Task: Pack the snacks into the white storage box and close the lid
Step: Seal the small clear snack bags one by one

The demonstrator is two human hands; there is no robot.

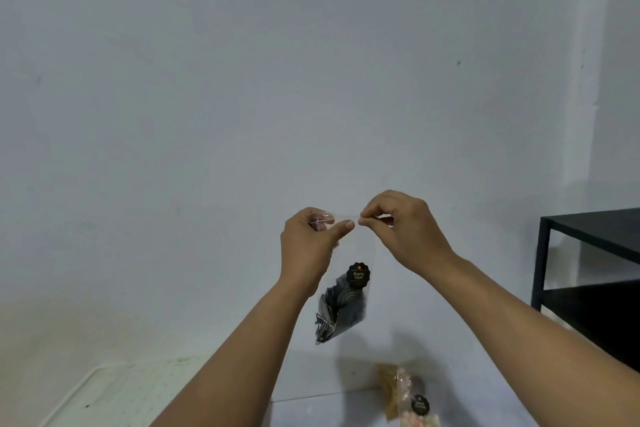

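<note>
both hands are raised in front of a pale grey wall point(242, 80), holding one clear snack bag point(346, 291) up in the air by its top edge. the left hand point(311, 239) pinches the left part of that edge, its thumb stretched along the front of the plastic and its fingers curled behind it, seen faintly through the film. the right hand point(405, 229) pinches the right part of the same edge between thumb and forefinger, with the other fingers curled in towards the palm. the two thumb tips sit just beside each other at the middle of the top edge. the bag hangs straight down between the forearms, its upper half see-through and its lower half filled with dark, swirled snack pieces; a round black label point(358, 274) with gold lettering sits on the front above the pieces. the bag touches nothing below it. at the bottom edge of the view a second snack bag point(408, 399), with pale and tan pieces and a similar black round label, lies on a light surface point(311, 412). to the left of that surface runs a whitish speckled ledge point(131, 388). a black metal shelf point(588, 274) stands at the right, against the wall.
</note>
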